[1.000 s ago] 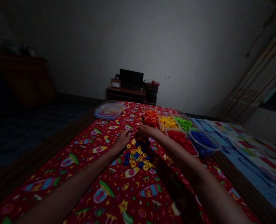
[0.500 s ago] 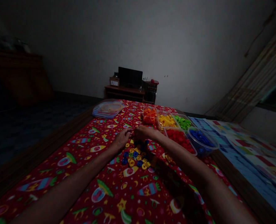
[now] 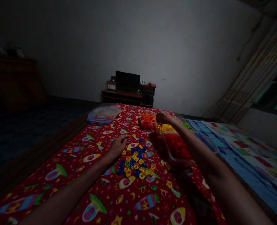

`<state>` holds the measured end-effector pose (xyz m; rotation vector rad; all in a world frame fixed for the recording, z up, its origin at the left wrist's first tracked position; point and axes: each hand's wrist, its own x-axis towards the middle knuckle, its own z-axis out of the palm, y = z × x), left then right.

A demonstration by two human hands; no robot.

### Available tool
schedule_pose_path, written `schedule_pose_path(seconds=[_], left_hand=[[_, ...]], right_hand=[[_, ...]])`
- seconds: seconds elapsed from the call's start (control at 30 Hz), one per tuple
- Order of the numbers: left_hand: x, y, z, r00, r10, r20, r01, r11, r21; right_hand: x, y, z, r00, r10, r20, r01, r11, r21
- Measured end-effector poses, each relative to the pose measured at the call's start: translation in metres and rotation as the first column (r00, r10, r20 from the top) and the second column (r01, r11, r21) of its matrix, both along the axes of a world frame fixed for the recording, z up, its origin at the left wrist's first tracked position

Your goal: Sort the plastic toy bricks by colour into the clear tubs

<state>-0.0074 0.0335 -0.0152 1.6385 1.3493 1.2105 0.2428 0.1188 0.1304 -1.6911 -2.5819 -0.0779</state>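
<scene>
My left hand [image 3: 119,145] rests on the red patterned cloth [image 3: 91,184], fingers stretched out, holding nothing. Just right of it lies a loose pile of small blue and yellow round toy pieces [image 3: 136,166], with a green square piece [image 3: 127,163] among them. Over the box of yellow pieces [image 3: 167,128] hovers my right hand [image 3: 163,117], its fingers curled and pointing down. Whatever those fingers hold is too dark to make out. The box of orange pieces [image 3: 147,120] stands left of that hand, and the box of red pieces [image 3: 177,146] is nearer, beside my forearm.
Green pieces [image 3: 187,125] and a tub of blue pieces [image 3: 206,142] are partly hidden behind my right arm. Stacked clear lids [image 3: 103,115] lie at the table's far left. A patterned bed [image 3: 236,140] adjoins on the right. A monitor [image 3: 127,81] stands by the wall.
My right hand has moved from beside the left hand, above the pile, to the right and away over the yellow box. My left hand stays near the pile, fingers now more extended.
</scene>
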Motion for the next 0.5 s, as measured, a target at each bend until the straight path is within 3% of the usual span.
schedule_pose_path(seconds=[0.13,0.23,0.37,0.5], left_hand=[[-0.001,0.001,-0.001,1.0,-0.01,-0.024,0.009,1.0,-0.007],[-0.003,0.003,-0.004,0.999,-0.02,-0.037,0.021,1.0,0.007],[-0.005,0.005,-0.005,0.999,-0.018,-0.04,0.018,1.0,0.017],[-0.003,0.002,-0.002,0.999,-0.02,-0.04,0.02,1.0,0.013]], right_hand=[[0.029,0.032,0.009,0.983,-0.186,0.005,0.186,0.983,0.004],[0.038,0.042,0.009,0.971,-0.233,-0.044,0.236,0.968,0.089],[0.042,0.039,0.012,0.97,-0.211,-0.118,0.229,0.957,0.176],[0.042,0.016,0.016,0.976,-0.156,-0.152,0.183,0.966,0.181]])
